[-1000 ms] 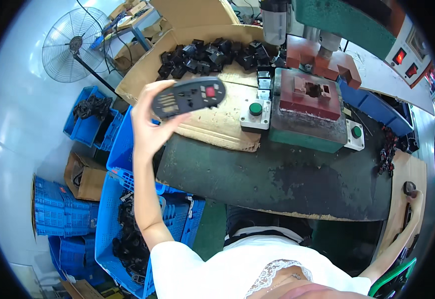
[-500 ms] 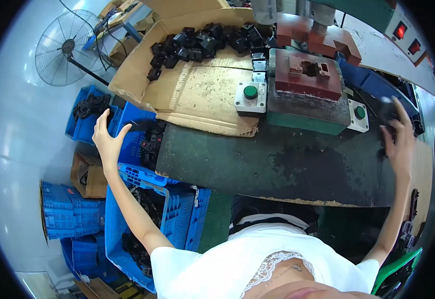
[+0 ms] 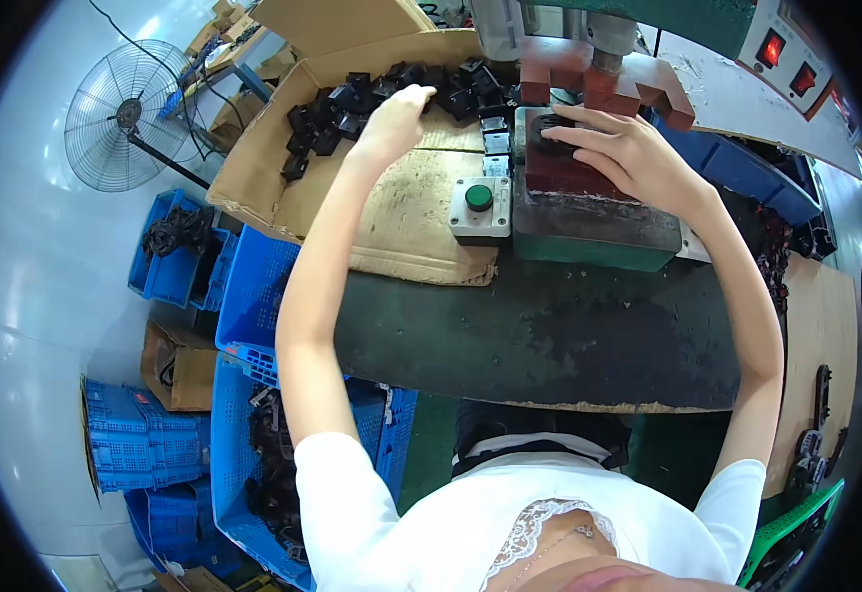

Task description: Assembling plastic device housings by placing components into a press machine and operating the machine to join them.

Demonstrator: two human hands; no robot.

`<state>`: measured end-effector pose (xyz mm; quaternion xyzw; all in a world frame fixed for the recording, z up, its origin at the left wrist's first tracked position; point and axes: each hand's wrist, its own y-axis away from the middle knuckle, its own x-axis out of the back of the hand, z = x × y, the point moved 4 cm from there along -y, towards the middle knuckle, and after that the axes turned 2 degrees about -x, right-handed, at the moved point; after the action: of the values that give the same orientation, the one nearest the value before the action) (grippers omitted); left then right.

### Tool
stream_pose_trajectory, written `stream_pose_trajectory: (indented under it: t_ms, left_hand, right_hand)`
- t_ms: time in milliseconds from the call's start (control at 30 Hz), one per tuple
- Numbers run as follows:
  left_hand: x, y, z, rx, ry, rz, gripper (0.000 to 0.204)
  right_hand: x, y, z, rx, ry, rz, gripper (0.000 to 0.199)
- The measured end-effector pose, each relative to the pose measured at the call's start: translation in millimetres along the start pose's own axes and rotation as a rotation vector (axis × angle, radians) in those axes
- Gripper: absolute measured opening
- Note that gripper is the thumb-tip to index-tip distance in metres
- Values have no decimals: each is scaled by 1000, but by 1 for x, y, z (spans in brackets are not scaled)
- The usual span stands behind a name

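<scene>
My left hand (image 3: 397, 122) reaches into the cardboard box, its fingers drawn together at the heap of black plastic housings (image 3: 344, 103). Whatever lies between its fingertips is hidden. Over the dark red fixture block (image 3: 574, 180) on the press, my right hand (image 3: 638, 163) has its fingertips on a rounded black part (image 3: 547, 134) seated at the block's top left. That hand covers much of the fixture. Directly above hangs the press's reddish-brown upper tool (image 3: 603, 84), apart from the hand.
A green push button (image 3: 479, 198) sits left of the press base. Several housings with metallic faces (image 3: 496, 144) form a row beside it. A blue bin (image 3: 742, 173) stands to the right. Blue crates (image 3: 238, 493) and a fan (image 3: 130, 111) are on the left.
My left hand has moved right from above the blue crates into the cardboard box. My right hand has moved left from the table's right side onto the fixture, where a black part now sits.
</scene>
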<state>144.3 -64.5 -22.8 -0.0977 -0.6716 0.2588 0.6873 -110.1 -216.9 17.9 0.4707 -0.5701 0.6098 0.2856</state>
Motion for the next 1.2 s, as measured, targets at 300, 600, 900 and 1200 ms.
stream_pose_trajectory:
  t_ms: [300,600,900,1200]
  left_hand:
    - [-79,-43,-29,97,-123,-44,42]
    - [-45,-12,-16,240,390,303,33]
    - [-26,21,-37,794,1893,-9,26]
    - [-16,16,14,687,1770,91,33]
  right_hand:
    - [5,19,11,28,3,-16,36]
    - [65,113,30,-310,-129,71,33]
    - [112,221,97,-627,-3,282,27]
    - [97,278,119,-858,-117,140,19]
